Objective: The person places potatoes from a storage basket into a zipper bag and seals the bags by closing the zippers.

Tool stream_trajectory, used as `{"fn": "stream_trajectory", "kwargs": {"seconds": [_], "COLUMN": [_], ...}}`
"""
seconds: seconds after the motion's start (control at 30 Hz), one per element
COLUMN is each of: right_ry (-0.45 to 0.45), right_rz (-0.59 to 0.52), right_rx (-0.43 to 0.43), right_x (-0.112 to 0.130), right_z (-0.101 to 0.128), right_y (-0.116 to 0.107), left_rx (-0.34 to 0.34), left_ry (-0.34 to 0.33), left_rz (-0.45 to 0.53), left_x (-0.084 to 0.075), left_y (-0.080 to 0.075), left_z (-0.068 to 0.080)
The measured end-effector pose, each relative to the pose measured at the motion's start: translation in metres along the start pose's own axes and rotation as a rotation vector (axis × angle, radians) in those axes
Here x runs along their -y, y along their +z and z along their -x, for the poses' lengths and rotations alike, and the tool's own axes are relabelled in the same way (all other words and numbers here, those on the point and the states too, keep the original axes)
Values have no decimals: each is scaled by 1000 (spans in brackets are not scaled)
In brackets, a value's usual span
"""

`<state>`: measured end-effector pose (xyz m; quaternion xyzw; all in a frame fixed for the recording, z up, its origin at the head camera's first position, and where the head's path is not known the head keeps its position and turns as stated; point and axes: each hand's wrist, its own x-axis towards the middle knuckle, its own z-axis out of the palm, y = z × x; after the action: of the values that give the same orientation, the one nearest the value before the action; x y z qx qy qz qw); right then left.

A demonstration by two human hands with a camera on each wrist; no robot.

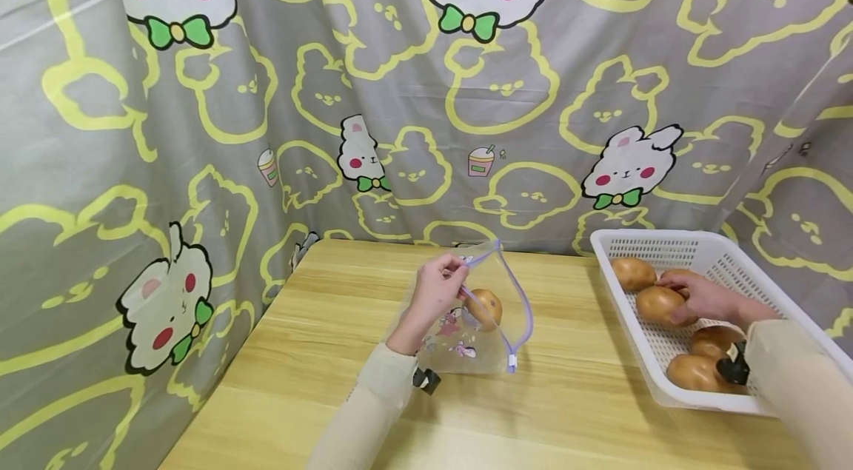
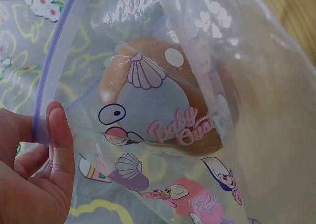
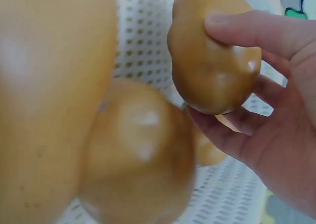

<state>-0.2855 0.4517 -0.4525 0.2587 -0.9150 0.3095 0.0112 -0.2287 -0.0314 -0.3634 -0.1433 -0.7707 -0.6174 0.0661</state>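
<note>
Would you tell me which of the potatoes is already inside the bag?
The lone potato in the clear bag that the left hand holds open; all the others lie in the white basket.

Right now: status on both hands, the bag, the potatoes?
Left hand pinches clear zip bag open at its rim, one potato inside. Right hand grips potato in white basket. Nothing between basket and bag.
</note>
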Motion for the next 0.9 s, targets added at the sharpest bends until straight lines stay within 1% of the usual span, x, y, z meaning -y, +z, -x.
{"fn": "stream_trajectory", "kwargs": {"seconds": [0.1, 0.17, 0.37, 0.47, 0.53, 0.63, 0.7, 0.8, 0.9], "right_ry": [59, 77, 28, 28, 35, 17, 0, -24, -35], "right_rz": [22, 30, 23, 32, 68, 84, 105, 115, 86], "right_rx": [44, 60, 35, 38, 18, -9, -32, -22, -6], "right_x": [13, 21, 40, 53, 64, 81, 93, 112, 131], "right_z": [-2, -3, -5, -7, -8, -12, -16, -21, -26], "right_y": [-6, -10, -20, -26, -29, -33, -33, -31, -27], "left_rx": [-7, -7, -6, 0, 3, 6, 7, 10, 13], "left_ry": [-2, -1, 16, 17, 13, 13, 13, 14, 15], "left_rz": [-1, 7, 33, 40, 42, 43, 43, 39, 41], "left_x": [1, 2, 5, 6, 5, 6, 6, 6, 6], "left_y": [1, 1, 2, 2, 2, 3, 3, 3, 4], "left_z": [0, 0, -1, -2, -3, -4, -4, -5, -5]}}
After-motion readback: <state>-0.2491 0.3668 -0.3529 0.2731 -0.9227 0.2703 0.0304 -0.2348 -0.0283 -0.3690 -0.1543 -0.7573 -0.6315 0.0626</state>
